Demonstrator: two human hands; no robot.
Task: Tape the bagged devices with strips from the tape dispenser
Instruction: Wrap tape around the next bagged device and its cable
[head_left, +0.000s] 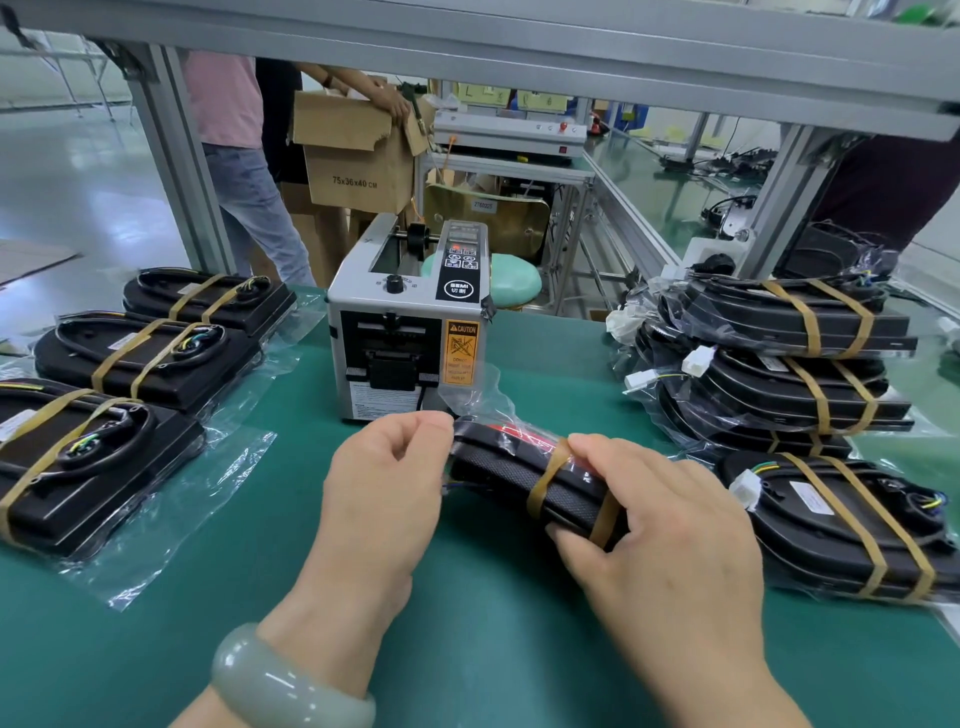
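Tan-banded black bagged devices (140, 358) lie along the green tabletop's (467, 649) left edge. Before the grey box-shaped tape dispenser (410, 332), a bagged black textured device (509, 475) is pinched at its bag end by the left hand (384, 499) and gripped by the right hand (670, 530); the flap is best held taut for taping.

Open cardboard box (358, 161) and mint-green stool (509, 283) beyond the green table (467, 649), grey metal frame (519, 47) overhead.
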